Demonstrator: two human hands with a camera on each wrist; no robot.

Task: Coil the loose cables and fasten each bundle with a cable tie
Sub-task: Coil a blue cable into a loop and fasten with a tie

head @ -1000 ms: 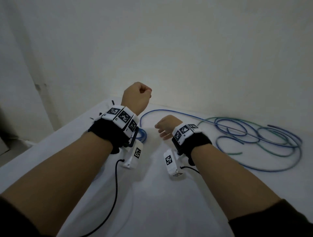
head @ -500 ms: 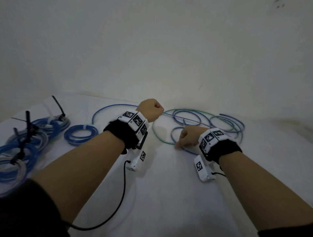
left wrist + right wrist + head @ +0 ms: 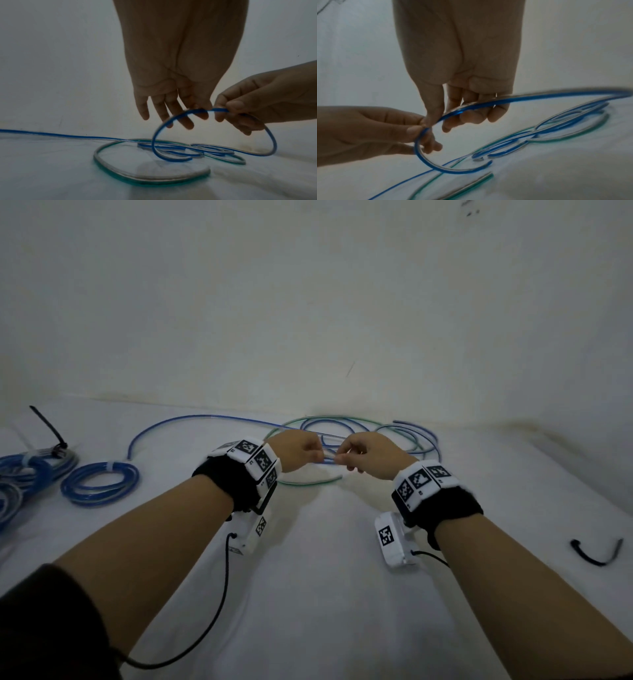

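Fingers of the right hand pinch the loose blue plastic-sheathed cable between thumb and forefinger, and the left hand pinches the same cable just beside them, its other fingers hanging straight. Between the hands the cable arches up off the white table, then drops into loose loops lying near the table's far edge, tangled with a thin green cable. Toward the left edge lie coiled blue cable bundles, one bound with a pale tie, and a black cable tie sticks up further left. Near the right edge lies a short curved dark cable piece. Bare table stretches from the hands to the near edge.
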